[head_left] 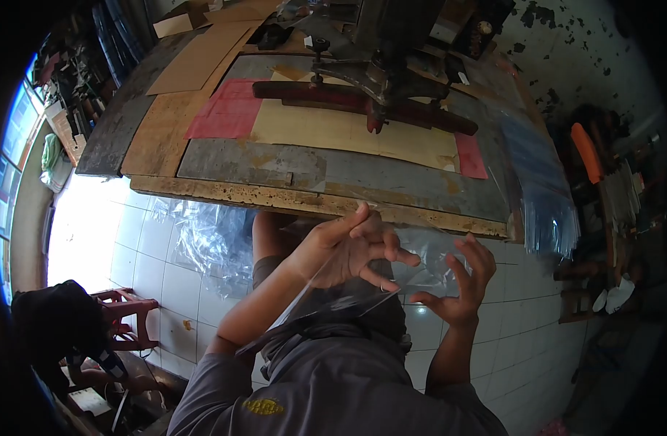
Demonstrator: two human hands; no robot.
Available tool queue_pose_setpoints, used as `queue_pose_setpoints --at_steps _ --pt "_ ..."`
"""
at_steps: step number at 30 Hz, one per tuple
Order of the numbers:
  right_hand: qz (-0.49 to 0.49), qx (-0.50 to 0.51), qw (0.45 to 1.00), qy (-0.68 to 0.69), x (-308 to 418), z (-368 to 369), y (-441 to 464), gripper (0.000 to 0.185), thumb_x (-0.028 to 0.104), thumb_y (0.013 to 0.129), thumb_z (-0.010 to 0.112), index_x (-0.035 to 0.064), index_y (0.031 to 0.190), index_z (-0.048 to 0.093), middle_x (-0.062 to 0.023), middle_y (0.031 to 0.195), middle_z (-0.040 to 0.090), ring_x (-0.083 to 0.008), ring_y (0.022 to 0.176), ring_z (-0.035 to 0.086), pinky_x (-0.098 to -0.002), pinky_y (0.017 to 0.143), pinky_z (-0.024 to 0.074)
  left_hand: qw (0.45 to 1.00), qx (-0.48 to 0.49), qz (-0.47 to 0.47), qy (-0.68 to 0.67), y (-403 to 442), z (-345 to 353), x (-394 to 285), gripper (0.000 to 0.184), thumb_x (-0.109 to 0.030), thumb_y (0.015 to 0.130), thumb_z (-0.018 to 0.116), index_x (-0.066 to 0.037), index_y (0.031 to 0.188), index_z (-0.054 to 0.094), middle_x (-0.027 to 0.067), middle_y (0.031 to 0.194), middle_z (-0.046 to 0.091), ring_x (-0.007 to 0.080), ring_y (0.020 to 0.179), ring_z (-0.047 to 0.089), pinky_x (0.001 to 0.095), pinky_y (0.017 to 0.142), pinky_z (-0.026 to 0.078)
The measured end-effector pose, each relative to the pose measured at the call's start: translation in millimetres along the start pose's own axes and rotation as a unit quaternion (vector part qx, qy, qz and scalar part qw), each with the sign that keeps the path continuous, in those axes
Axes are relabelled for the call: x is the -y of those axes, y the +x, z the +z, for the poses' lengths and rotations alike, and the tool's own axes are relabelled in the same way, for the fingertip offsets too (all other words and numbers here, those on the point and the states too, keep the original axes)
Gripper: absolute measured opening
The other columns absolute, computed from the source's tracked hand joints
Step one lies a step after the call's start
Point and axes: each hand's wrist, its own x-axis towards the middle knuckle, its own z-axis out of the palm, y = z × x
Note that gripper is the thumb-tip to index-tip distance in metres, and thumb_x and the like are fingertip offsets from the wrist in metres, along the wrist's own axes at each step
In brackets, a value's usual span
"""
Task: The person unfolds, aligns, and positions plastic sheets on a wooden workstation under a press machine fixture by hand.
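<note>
A clear plastic sheet (333, 301) stretches over my lap, in front of the table's edge. My left hand (352, 251) is against this sheet with its fingers spread apart; the film passes over the palm and fingertips. To the right, my right hand (461, 283) is raised with fingers apart and curved, close to the sheet's right side. Whether its fingertips touch the film cannot be made out. Beyond both hands, a press with a dark red bar (333, 98) stands over a yellow sheet (348, 134) with pink ends (224, 109) on the worktable (253, 171).
Clear plastic (213, 240) hangs or lies below the table's left front. Bluish plastic sheets (548, 196) drape over the right edge. Cardboard (192, 62) lies at the back left. A red stool (134, 316) and a person in black (61, 334) are at lower left.
</note>
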Motion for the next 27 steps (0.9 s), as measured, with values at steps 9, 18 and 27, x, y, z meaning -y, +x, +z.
queue_pose_setpoints --at_steps 9,18,27 --pt "0.093 0.09 0.964 0.232 -3.1 -12.9 13.9 0.045 0.001 0.081 0.081 0.0009 0.123 0.065 -0.019 0.119 0.072 -0.0376 0.114 0.07 -0.043 0.087 0.0588 0.991 -0.02 0.029 0.131 -1.9 7.8 -7.0 0.046 -0.044 0.112 0.034 -0.005 0.104 0.055 0.0149 0.102 0.065 0.037 0.119 0.065 0.0501 0.089 0.061" --pt "0.149 0.135 0.936 0.289 -49.4 -58.7 10.0 0.024 -0.011 0.074 0.073 0.0027 0.094 0.077 -0.0115 0.101 0.078 -0.0193 0.101 0.073 -0.045 0.099 0.0484 0.888 -0.084 0.068 0.447 -0.1 23.8 -2.1 0.022 -0.014 0.106 0.06 0.004 0.115 0.068 0.0083 0.105 0.073 0.0133 0.097 0.068 0.0298 0.091 0.054" --pt "0.248 0.026 0.928 0.277 13.0 -56.1 40.9 0.059 0.049 0.094 0.066 -0.0034 0.122 0.068 -0.0163 0.128 0.068 -0.0345 0.127 0.061 -0.0492 0.111 0.0433 0.788 -0.146 0.213 0.559 20.7 28.7 44.4 0.016 -0.01 0.103 0.061 -0.001 0.114 0.071 0.0095 0.106 0.079 0.019 0.114 0.07 0.0378 0.108 0.046"
